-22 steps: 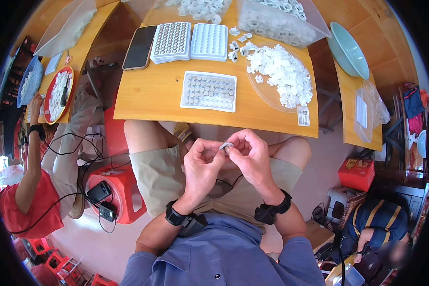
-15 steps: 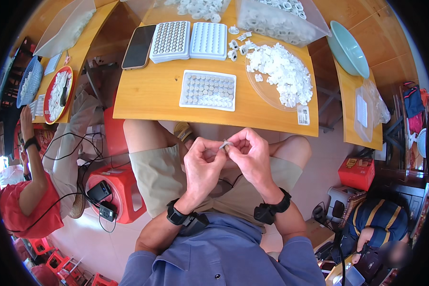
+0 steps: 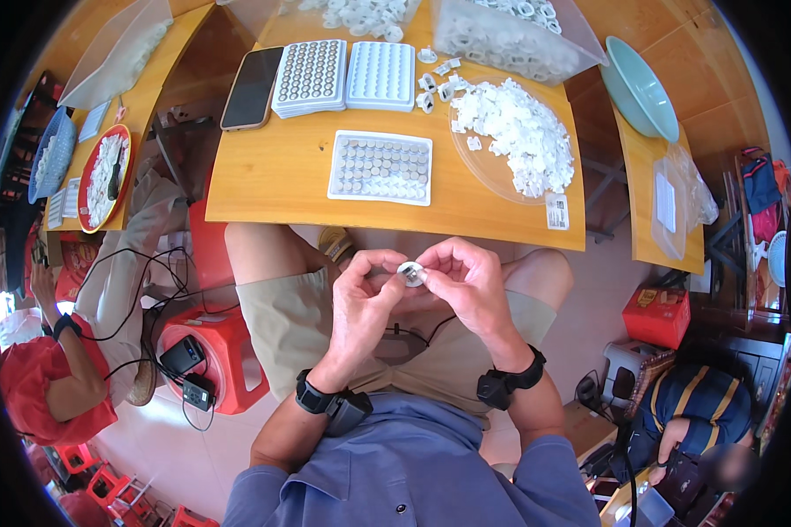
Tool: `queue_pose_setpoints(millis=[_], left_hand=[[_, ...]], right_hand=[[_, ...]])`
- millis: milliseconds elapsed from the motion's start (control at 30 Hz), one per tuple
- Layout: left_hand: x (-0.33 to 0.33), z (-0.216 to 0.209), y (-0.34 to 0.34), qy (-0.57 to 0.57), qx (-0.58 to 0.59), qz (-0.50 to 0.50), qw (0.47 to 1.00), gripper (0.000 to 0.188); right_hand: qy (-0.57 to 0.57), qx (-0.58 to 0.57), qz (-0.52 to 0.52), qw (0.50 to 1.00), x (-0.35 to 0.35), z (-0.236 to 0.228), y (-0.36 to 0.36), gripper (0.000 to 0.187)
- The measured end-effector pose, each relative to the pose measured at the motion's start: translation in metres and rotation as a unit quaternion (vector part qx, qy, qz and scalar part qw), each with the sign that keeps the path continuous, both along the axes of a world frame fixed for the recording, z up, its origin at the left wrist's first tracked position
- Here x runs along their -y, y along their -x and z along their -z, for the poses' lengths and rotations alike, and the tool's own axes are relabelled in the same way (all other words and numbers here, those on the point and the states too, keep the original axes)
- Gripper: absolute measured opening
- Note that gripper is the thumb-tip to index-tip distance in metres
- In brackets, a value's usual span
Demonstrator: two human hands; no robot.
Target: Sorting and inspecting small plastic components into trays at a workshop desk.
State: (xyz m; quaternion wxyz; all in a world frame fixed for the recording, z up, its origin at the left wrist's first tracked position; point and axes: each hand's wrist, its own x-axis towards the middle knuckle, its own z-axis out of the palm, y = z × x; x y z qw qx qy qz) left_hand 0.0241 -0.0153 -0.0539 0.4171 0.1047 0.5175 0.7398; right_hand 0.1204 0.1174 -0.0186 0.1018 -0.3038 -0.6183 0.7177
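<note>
Above my lap, just off the table's near edge, a small round white plastic part (image 3: 410, 273) with a dark metallic middle is pinched between both hands. My left hand (image 3: 366, 294) grips its left side with thumb and forefinger. On its right side, the thumb and forefinger of my right hand (image 3: 462, 285) hold it. Nearest on the table lies a white tray (image 3: 380, 198) of small silver discs, its front rows showing bare white pockets. To its right, a heap of small white plastic pieces (image 3: 523, 132) covers a clear round lid.
Behind the tray are a phone (image 3: 252, 88), a stacked tray of silver discs (image 3: 309, 75) and a white pocketed tray (image 3: 380, 75). Clear bins (image 3: 510, 57) of white parts stand farther back. A red stool (image 3: 206, 351) with cables is at left; co-workers sit left and lower right.
The white part between my fingers has turned, so its round face and dark middle now show. My left hand has shifted slightly left and down. The left co-worker's arm has lowered.
</note>
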Motion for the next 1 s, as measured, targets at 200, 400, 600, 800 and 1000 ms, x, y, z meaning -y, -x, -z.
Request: queue_pose_setpoints(millis=[200,400,600,800,1000], left_hand=[[0.003,-0.001,0.009,0.016,0.009,0.051,0.999,0.02],[0.001,0.0,0.01,-0.007,0.062,0.046,0.997,0.02],[0.002,0.003,0.011,-0.003,0.072,0.047,0.996,0.019],[0.002,0.003,0.009,-0.006,0.09,0.041,0.995,0.019],[0.002,-0.005,0.004,0.011,0.086,0.018,0.996,0.017]], right_hand=[[0.0,0.003,-0.017,1.0,-0.001,-0.006,0.002,0.013],[-0.021,0.015,-0.016,1.0,-0.003,0.0,0.002,0.013],[-0.007,0.018,-0.015,1.0,-0.002,-0.004,0.003,0.012],[0.004,0.012,-0.006,1.0,-0.001,-0.007,0.003,0.01],[-0.044,0.028,-0.017,0.999,-0.001,-0.008,0.001,0.011]])
